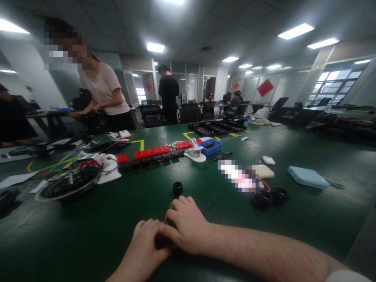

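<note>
My left hand (pixel 148 244) and my right hand (pixel 186 225) meet low in the middle of the view, above the near part of the green table (pixel 96 239). Both have their fingers curled round a small dark object (pixel 160 242). Most of that object is hidden, so its kind cannot be made out. Just beyond my right fingers stands a short black cylindrical part (pixel 178 188) with a hollow top. Two similar black round parts, one here (pixel 262 199) and its neighbour (pixel 280 195), lie to the right, beside an orange wire.
A metal bowl (pixel 48 192) of black parts sits left. Across the middle run a row of red blocks (pixel 152 152), a white stand (pixel 195 152) and a blue bin (pixel 216 147). Right lies a light-blue case (pixel 307 177). A person (pixel 102 88) leans beyond the table.
</note>
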A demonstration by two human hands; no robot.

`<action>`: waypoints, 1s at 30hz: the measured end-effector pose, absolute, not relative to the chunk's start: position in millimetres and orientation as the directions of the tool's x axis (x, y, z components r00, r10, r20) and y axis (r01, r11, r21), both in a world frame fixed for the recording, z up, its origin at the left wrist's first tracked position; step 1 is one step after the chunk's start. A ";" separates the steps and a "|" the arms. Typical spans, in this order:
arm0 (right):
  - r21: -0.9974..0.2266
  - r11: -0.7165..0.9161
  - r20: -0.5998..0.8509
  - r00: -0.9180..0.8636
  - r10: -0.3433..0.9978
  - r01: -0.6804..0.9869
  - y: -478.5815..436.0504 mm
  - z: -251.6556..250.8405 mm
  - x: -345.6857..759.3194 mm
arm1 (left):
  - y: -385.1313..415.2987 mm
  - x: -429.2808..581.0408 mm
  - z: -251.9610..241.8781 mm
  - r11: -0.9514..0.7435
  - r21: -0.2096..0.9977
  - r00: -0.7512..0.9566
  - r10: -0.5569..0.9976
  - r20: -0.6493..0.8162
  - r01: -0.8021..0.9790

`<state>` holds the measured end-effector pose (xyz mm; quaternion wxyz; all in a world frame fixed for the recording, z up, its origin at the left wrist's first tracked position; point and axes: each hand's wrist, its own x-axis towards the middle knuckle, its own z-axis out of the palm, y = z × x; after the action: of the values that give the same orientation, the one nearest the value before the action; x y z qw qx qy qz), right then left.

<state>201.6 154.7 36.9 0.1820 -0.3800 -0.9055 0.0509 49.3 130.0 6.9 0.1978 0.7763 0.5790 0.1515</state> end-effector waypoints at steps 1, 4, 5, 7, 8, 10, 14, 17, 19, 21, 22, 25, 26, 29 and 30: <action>-0.234 0.707 0.293 -0.645 0.706 0.667 154.4 37.3 201.1 | 130.3 49.7 7.1 -0.246 0.485 0.279 0.960 0.004 0.839; -0.234 0.711 0.301 -0.646 0.702 0.664 153.9 38.4 199.8 | 130.8 50.8 8.7 -0.212 0.499 0.258 0.966 -0.023 0.840; -0.232 0.711 0.300 -0.647 0.701 0.663 153.9 38.9 199.4 | 130.8 51.1 9.5 -0.201 0.504 0.253 0.967 -0.037 0.840; -0.225 0.712 0.294 -0.650 0.700 0.665 153.9 40.0 198.6 | 130.7 51.7 11.1 -0.181 0.510 0.245 0.968 -0.061 0.841; -0.219 0.712 0.290 -0.652 0.700 0.667 153.9 40.6 198.2 | 130.7 51.9 11.9 -0.177 0.509 0.245 0.967 -0.069 0.842; -0.210 0.715 0.278 -0.661 0.697 0.667 153.6 41.6 197.4 | 130.5 52.4 13.3 -0.176 0.496 0.245 0.966 -0.078 0.850; -0.219 0.721 0.270 -0.670 0.692 0.657 151.5 42.7 195.4 | 131.0 53.1 14.3 -0.159 0.462 0.226 0.970 -0.093 0.873; -0.242 0.724 0.276 -0.669 0.690 0.646 149.4 43.6 194.1 | 132.4 52.9 12.0 -0.158 0.462 0.225 0.970 -0.094 0.873; -0.254 0.725 0.281 -0.668 0.689 0.640 148.2 44.4 193.4 | 133.7 52.7 9.1 -0.172 0.446 0.233 0.969 -0.087 0.878; -0.259 0.728 0.291 -0.667 0.686 0.635 147.2 45.2 192.8 | 135.2 52.3 5.7 -0.183 0.404 0.233 0.969 -0.079 0.896; -0.256 0.731 0.295 -0.669 0.682 0.632 146.7 45.5 192.6 | 135.9 51.8 4.0 -0.185 0.382 0.232 0.970 -0.080 0.906; -0.231 0.752 0.303 -0.689 0.659 0.618 145.3 45.8 192.0 | 138.0 48.5 -1.1 -0.181 0.358 0.231 0.967 -0.103 0.916; -0.219 0.760 0.303 -0.698 0.649 0.612 144.8 45.7 191.8 | 138.5 46.9 -2.8 -0.180 0.366 0.231 0.968 -0.102 0.913; -0.194 0.785 0.312 -0.722 0.618 0.588 143.5 44.6 191.3 | 139.0 42.5 -6.5 -0.173 0.409 0.231 0.968 -0.095 0.896; -0.187 0.793 0.318 -0.729 0.607 0.579 143.0 44.1 191.2 | 139.0 41.7 -7.3 -0.171 0.421 0.232 0.968 -0.097 0.891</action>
<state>191.2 143.0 44.1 0.1841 -0.3191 -0.9289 0.0375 41.7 139.0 -7.3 0.1995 0.7591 0.6120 0.0969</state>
